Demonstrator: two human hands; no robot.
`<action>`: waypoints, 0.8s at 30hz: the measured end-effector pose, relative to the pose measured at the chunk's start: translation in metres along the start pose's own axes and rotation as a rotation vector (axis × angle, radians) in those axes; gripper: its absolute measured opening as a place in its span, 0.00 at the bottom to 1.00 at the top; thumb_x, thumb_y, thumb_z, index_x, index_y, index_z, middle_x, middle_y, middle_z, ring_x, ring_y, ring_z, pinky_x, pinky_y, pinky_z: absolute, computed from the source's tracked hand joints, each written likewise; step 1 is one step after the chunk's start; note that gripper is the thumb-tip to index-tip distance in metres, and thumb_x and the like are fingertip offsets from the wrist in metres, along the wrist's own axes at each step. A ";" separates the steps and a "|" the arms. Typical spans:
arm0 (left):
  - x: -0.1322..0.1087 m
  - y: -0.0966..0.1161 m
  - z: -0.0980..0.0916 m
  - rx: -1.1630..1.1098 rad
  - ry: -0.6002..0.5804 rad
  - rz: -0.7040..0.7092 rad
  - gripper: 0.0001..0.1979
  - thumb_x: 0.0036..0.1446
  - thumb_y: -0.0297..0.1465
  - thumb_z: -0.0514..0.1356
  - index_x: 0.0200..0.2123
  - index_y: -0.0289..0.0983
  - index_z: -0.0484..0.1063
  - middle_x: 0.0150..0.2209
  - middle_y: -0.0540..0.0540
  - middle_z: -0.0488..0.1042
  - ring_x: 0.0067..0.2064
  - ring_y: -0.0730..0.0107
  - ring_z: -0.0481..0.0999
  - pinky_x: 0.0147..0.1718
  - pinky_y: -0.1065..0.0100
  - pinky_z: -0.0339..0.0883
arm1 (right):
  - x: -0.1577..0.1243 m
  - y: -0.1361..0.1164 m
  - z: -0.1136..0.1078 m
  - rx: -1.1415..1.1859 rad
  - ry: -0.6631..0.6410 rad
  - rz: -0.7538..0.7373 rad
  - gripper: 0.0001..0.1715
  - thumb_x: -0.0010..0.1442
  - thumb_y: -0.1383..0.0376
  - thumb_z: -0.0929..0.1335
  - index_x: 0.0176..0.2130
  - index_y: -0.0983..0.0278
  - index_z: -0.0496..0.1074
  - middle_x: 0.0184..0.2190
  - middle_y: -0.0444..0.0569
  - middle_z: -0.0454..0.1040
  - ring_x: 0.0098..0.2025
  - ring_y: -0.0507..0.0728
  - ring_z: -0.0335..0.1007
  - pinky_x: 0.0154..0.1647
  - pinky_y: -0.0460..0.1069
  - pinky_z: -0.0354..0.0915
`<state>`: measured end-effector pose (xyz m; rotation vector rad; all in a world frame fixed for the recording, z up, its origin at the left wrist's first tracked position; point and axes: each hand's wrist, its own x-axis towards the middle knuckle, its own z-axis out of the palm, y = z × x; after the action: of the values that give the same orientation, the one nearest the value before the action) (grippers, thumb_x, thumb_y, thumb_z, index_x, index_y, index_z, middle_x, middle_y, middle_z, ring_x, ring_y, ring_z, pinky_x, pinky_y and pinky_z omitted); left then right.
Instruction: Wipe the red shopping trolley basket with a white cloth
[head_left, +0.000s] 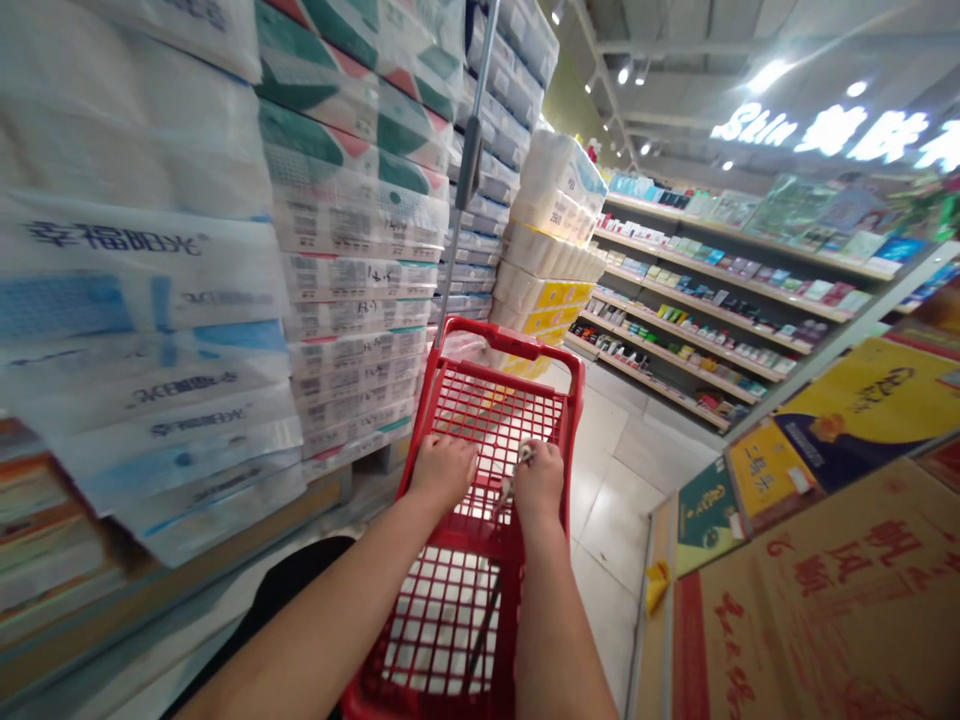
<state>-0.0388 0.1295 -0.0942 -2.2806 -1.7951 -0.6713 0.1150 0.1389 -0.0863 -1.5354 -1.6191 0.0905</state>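
A red plastic shopping cart (491,545) with a mesh basket stands directly in front of me, its raised red end bar (491,340) farthest away. Over the left side of the basket, my left hand (444,472) is closed, fingers curled down against the cart; the part it grips is mostly hidden beneath it. My right hand (543,482) makes a fist near the right side. A thin pale cord-like thing (505,492) comes out by its thumb and hangs toward the mesh. What exactly that thing is, I cannot make out.
Stacked packs of paper tissue (360,260) rise close on the left. A thin metal pole (457,220) stands at the cart's far left corner. Cardboard cartons (832,600) line the right. Shelves of small boxed goods (697,290) stand beyond the tiled floor (611,490).
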 end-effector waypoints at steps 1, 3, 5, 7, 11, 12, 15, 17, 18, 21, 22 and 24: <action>0.000 0.000 0.000 0.003 -0.007 -0.002 0.13 0.63 0.34 0.50 0.40 0.40 0.74 0.38 0.44 0.78 0.43 0.61 0.71 0.44 0.57 0.53 | -0.001 -0.001 0.001 -0.022 -0.025 -0.028 0.19 0.49 0.79 0.63 0.36 0.63 0.74 0.38 0.52 0.69 0.41 0.59 0.63 0.43 0.51 0.61; 0.000 0.000 -0.002 0.009 -0.024 -0.003 0.13 0.63 0.34 0.49 0.38 0.40 0.74 0.37 0.44 0.78 0.42 0.61 0.71 0.44 0.57 0.53 | -0.004 -0.004 0.003 -0.018 -0.150 -0.127 0.20 0.48 0.79 0.63 0.36 0.61 0.75 0.37 0.50 0.69 0.41 0.58 0.63 0.41 0.50 0.61; 0.000 0.000 -0.003 0.005 -0.026 0.001 0.14 0.64 0.34 0.49 0.37 0.40 0.74 0.36 0.44 0.78 0.41 0.61 0.71 0.44 0.57 0.53 | -0.006 -0.007 0.006 0.026 -0.237 -0.186 0.21 0.48 0.79 0.63 0.37 0.60 0.75 0.38 0.48 0.69 0.42 0.57 0.63 0.41 0.48 0.61; -0.001 0.000 -0.004 -0.013 -0.015 0.004 0.13 0.63 0.34 0.49 0.39 0.40 0.74 0.37 0.44 0.78 0.42 0.60 0.71 0.44 0.56 0.53 | -0.006 -0.007 0.005 0.027 -0.182 -0.130 0.22 0.49 0.79 0.63 0.38 0.61 0.75 0.39 0.49 0.69 0.43 0.58 0.63 0.42 0.49 0.62; -0.001 0.001 -0.004 -0.023 -0.022 -0.011 0.13 0.63 0.33 0.50 0.41 0.41 0.74 0.38 0.44 0.78 0.42 0.60 0.71 0.44 0.56 0.53 | -0.003 -0.003 0.004 -0.055 -0.053 -0.044 0.20 0.50 0.78 0.63 0.38 0.63 0.75 0.40 0.54 0.69 0.44 0.61 0.62 0.45 0.53 0.62; -0.001 0.001 -0.004 -0.016 -0.027 -0.013 0.13 0.63 0.33 0.50 0.40 0.41 0.74 0.38 0.44 0.78 0.42 0.61 0.71 0.44 0.56 0.53 | -0.003 -0.003 0.004 -0.039 -0.093 -0.078 0.19 0.50 0.78 0.63 0.37 0.63 0.75 0.39 0.53 0.69 0.44 0.61 0.62 0.45 0.53 0.62; -0.002 0.000 -0.004 -0.007 -0.027 0.001 0.13 0.63 0.34 0.49 0.38 0.41 0.74 0.37 0.45 0.78 0.42 0.61 0.71 0.44 0.57 0.53 | -0.003 -0.001 0.006 0.081 -0.208 -0.166 0.20 0.48 0.79 0.63 0.35 0.61 0.76 0.39 0.49 0.70 0.42 0.57 0.65 0.44 0.50 0.64; -0.002 -0.001 -0.004 -0.013 -0.016 0.010 0.13 0.63 0.34 0.49 0.39 0.41 0.74 0.37 0.45 0.78 0.42 0.60 0.71 0.44 0.56 0.53 | -0.002 0.000 0.004 0.113 -0.149 -0.118 0.20 0.48 0.79 0.63 0.35 0.62 0.76 0.39 0.49 0.70 0.42 0.56 0.66 0.45 0.50 0.64; -0.002 -0.001 -0.004 -0.015 -0.012 0.012 0.13 0.63 0.33 0.49 0.41 0.41 0.74 0.38 0.45 0.78 0.42 0.60 0.71 0.43 0.56 0.53 | -0.002 0.000 0.003 0.107 -0.095 -0.078 0.20 0.49 0.79 0.63 0.36 0.63 0.76 0.39 0.50 0.70 0.42 0.56 0.66 0.46 0.50 0.64; -0.002 -0.001 -0.003 -0.016 -0.016 0.007 0.14 0.63 0.33 0.49 0.41 0.40 0.74 0.38 0.44 0.78 0.42 0.59 0.71 0.43 0.56 0.53 | -0.006 -0.004 0.003 0.073 -0.045 -0.045 0.18 0.50 0.78 0.63 0.36 0.63 0.76 0.39 0.50 0.70 0.43 0.57 0.66 0.48 0.51 0.63; -0.002 -0.001 -0.003 -0.017 -0.021 0.004 0.14 0.63 0.34 0.49 0.40 0.40 0.74 0.37 0.44 0.78 0.42 0.60 0.71 0.43 0.56 0.53 | -0.008 -0.007 0.005 0.075 -0.078 -0.075 0.17 0.50 0.78 0.64 0.35 0.63 0.76 0.39 0.50 0.70 0.43 0.57 0.65 0.47 0.51 0.63; -0.002 -0.001 -0.003 -0.024 -0.032 -0.003 0.14 0.64 0.34 0.49 0.39 0.41 0.74 0.37 0.44 0.78 0.42 0.61 0.71 0.44 0.57 0.53 | -0.011 -0.012 0.008 0.097 -0.185 -0.162 0.18 0.49 0.78 0.64 0.35 0.62 0.76 0.40 0.49 0.69 0.44 0.56 0.65 0.46 0.50 0.64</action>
<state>-0.0407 0.1263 -0.0926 -2.3176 -1.8139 -0.6646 0.0992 0.1305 -0.0902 -1.3490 -1.8509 0.2248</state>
